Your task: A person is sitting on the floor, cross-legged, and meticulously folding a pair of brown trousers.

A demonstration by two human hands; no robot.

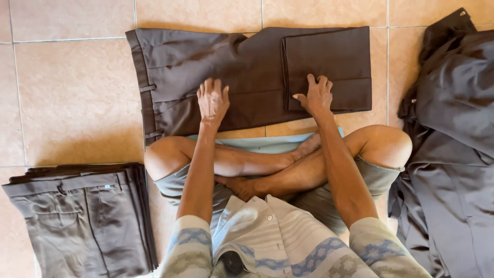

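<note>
A pair of dark brown cloth trousers (pixel 231 67) lay flat on the tan tiled floor (pixel 72 92) just beyond the crossed legs, its leg end folded back at the right. The left hand (pixel 213 101) pressed flat on its middle, fingers slightly apart; the right hand (pixel 316 96) rested spread on the fold's near edge. A folded stack of brown trousers (pixel 87 216) sat near left, a loose heap of dark cloth (pixel 453 154) right.

Tiled floor (pixel 72 103) bears half-folded brown trousers (pixel 206 67), a folded stack (pixel 87 216), a loose heap (pixel 453 144).

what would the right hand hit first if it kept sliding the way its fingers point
The right hand points away from the person, flat on the folded-over trouser leg; beyond that cloth's far edge comes only bare floor tile, apparently.
</note>
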